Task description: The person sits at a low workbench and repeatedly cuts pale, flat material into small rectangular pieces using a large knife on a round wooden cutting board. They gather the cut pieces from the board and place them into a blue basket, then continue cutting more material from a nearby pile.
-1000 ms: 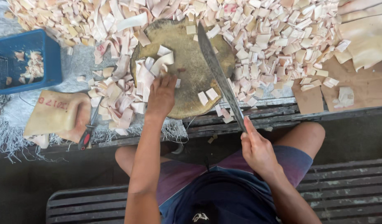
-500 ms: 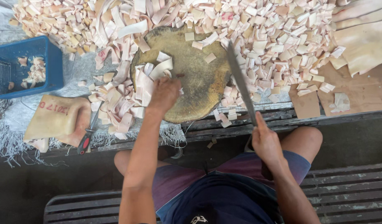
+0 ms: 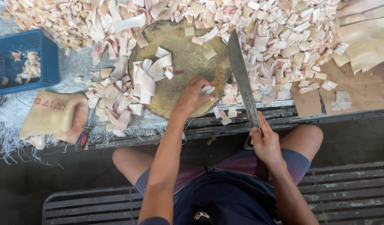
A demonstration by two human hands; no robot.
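Cleaver (image 3: 241, 77) in our right hand (image 3: 265, 143) — its long blade runs from our grip near the front edge of the bench up and slightly left, along the right rim of the round chopping block (image 3: 181, 68). Our right fingers are wrapped tight around the handle, which sits just above our right knee. Our left hand (image 3: 194, 96) rests on the near part of the block, fingers curled together and pinching a small pale cut piece (image 3: 208, 89) at their tips. That piece lies just left of the blade, near but apart from it, so the left hand is the closer one to it while the blade's edge stands alongside, its long axis almost parallel to our left forearm. A cluster of uncut pale strips (image 3: 148, 77) lies on the block's left half — well apart from the blade. Chopped squares cover the far side of the bench, and a blue crate (image 3: 48, 58) sits at its left end.
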